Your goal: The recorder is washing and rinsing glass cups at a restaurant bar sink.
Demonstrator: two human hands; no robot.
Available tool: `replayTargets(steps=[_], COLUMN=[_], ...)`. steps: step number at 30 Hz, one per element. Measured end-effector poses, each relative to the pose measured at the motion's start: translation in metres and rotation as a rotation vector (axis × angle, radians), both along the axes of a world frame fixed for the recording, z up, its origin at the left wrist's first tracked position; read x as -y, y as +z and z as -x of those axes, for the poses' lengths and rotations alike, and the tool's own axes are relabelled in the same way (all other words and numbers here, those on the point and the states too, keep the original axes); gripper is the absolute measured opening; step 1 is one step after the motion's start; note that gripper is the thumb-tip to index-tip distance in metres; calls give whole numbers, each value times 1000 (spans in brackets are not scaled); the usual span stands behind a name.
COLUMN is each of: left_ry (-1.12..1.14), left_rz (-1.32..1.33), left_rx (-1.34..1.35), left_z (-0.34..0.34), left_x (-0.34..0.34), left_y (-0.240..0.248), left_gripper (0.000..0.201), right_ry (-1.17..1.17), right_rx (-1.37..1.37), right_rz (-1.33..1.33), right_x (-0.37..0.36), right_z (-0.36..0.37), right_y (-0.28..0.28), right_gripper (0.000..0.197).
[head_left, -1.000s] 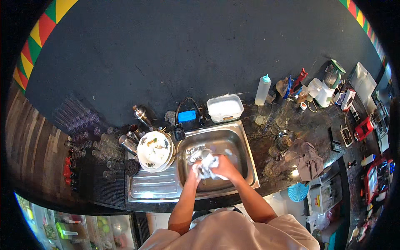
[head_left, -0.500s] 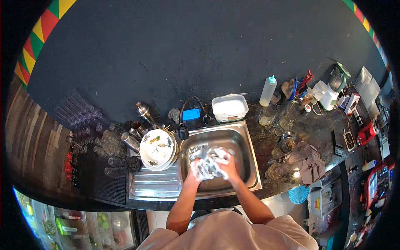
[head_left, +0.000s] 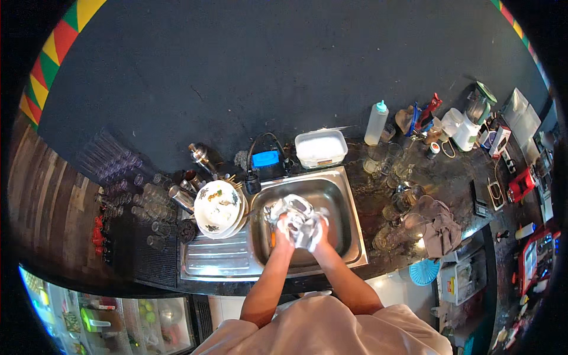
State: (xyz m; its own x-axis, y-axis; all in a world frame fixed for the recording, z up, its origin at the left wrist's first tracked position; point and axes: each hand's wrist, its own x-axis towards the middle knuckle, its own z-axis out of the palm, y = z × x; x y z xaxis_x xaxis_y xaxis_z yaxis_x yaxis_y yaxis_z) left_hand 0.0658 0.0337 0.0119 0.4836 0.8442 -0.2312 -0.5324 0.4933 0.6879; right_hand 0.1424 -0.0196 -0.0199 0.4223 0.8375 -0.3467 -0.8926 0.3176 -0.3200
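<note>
Over the steel sink (head_left: 346, 236) my left hand (head_left: 285, 232) and my right hand (head_left: 320, 234) are close together, both wrapped round a foam-covered, grey-and-white thing (head_left: 300, 214). Suds and motion blur hide its kind. Below and left of it, some metal items (head_left: 272, 212) show at the sink's left side, with a small orange piece (head_left: 273, 238) lower down. Left of the sink stands a stack of white plates (head_left: 222, 204), food scraps on the top one.
Behind the sink are a black faucet (head_left: 252, 180), a blue sponge (head_left: 265, 159) and a white plastic tub (head_left: 321, 148). Several glasses (head_left: 387, 165), a squeeze bottle (head_left: 376, 123) and a brown cloth (head_left: 441, 225) occupy the right counter. More glasses (head_left: 155, 204) and a cocktail shaker (head_left: 201, 157) stand left.
Both hands have drawn closer together and turned the foamy thing, which now sits slightly higher in view. The view itself has shifted a little.
</note>
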Motion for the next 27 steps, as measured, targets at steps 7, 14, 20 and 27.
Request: replayTargets(steps=[7,14,20,27], left_ry=[-22,33,287,290], left_rz=[227,306,51,163], left_rx=[307,-33,-128,-119], left_z=[-5,-14,10,-20], left_x=[17,17,-16,24], left_y=[56,31,-57,11], left_gripper=[34,34,42,23], right_ry=[455,514,411,17], right_rx=[307,62,901,1615], right_rz=[0,64,60,752], right_x=[54,72,72,56], right_z=[-19,-22,-5,-16], right_y=[68,98,84,89], right_gripper=[19,12,24,34])
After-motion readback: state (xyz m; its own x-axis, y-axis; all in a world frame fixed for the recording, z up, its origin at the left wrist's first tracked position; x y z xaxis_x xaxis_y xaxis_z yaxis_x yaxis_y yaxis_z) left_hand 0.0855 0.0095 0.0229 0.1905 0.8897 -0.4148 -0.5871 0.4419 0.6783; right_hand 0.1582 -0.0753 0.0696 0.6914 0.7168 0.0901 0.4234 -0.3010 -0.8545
